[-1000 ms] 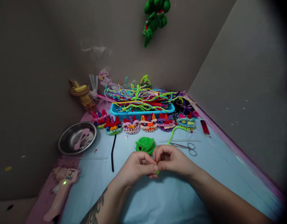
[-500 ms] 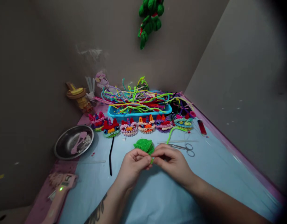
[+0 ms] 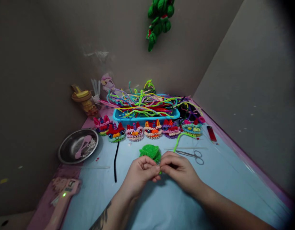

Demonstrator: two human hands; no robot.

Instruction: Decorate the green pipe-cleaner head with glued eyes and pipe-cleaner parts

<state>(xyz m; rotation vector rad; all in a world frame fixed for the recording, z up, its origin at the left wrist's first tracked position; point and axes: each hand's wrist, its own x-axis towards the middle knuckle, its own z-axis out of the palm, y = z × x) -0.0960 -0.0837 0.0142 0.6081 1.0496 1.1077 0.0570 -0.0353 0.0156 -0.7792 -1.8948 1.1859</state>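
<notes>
My left hand (image 3: 143, 172) and my right hand (image 3: 179, 169) meet over the blue table cover, thumbs and fingertips pinched together. Between them is a green pipe cleaner (image 3: 161, 172), mostly covered by the fingers. Just beyond my left fingers sits a rounded green fuzzy piece (image 3: 149, 150); its lower side is hidden, so I cannot tell whether the fingers hold it too. A lime green fuzzy strand (image 3: 178, 142) runs from behind my right hand toward the back right. Small scissors (image 3: 190, 155) lie right of that hand.
A blue tray (image 3: 147, 120) heaped with colourful pipe cleaners stands at the back. Several fuzzy animal heads (image 3: 135, 132) line its front. To the left are a metal bowl (image 3: 68, 148) of small white bits, a black strand (image 3: 115, 163) and a pink glue gun (image 3: 62, 203) with a lit green light.
The view has turned a little to the left, so everything sits slightly further right. My fingers have shifted slightly at the pinch, still close together on the green pipe cleaner.
</notes>
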